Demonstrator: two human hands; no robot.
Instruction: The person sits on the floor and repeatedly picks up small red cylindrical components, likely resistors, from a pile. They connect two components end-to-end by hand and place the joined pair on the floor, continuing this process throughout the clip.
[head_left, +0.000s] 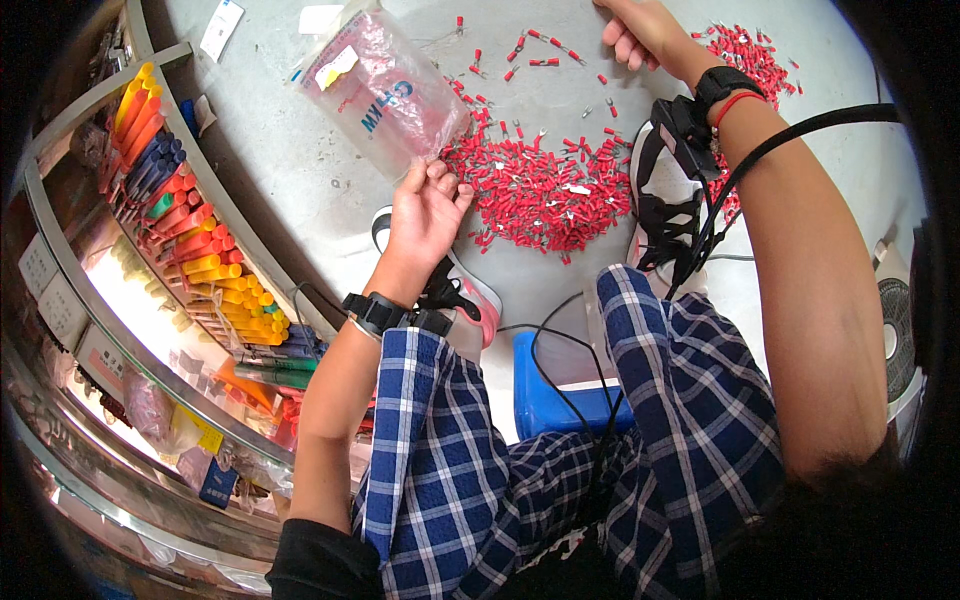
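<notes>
My left hand (429, 206) pinches the open-end edge of a clear plastic bag (379, 94) with blue printing. Red contents show through the bag, which lies on the grey floor. Beside that hand, a large loose pile of red insulated fork terminals (544, 191) spreads between my shoes. My right hand (637, 34) is at the top edge of the view with its fingers curled. Its fingertips are partly cut off, so I cannot tell whether it holds anything. Several scattered terminals (544, 62) lie to its left, and a second terminal pile (744, 60) is to its right.
A glass display cabinet (247, 247) with bundled coloured tubes (240, 292) stands along the left. Black cables (795, 135) run past my right arm. Below me is a blue plastic stool (531, 390). A fan (892, 337) stands at right. A white card (222, 28) lies top left.
</notes>
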